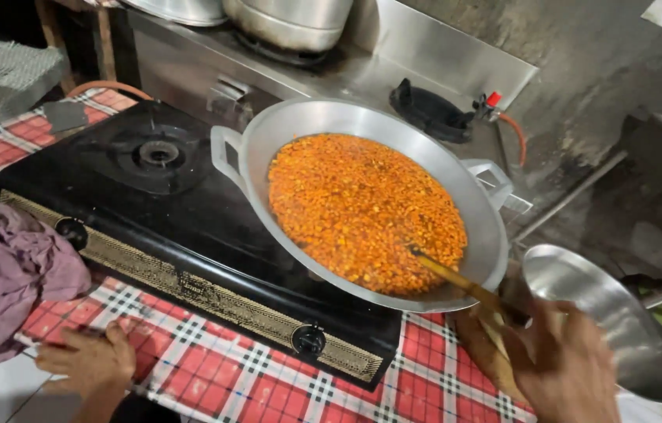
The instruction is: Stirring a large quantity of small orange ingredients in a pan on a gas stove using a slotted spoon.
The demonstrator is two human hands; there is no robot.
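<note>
A wide silver wok (456,176) sits on the right side of a black two-burner gas stove (159,211). It is full of an orange-red chopped mixture (362,207). My right hand (562,364) grips the end of a wooden spatula (456,280), whose tip dips into the mixture at the wok's near right edge. My left hand (90,360) rests flat, fingers apart, on the red checked tablecloth (237,376) in front of the stove, holding nothing.
A purple cloth (2,274) lies bunched at the left. An empty metal bowl (621,313) stands to the right of the wok. Behind are a steel counter with large pots (292,19), a black burner (433,110) and an orange gas hose (515,133).
</note>
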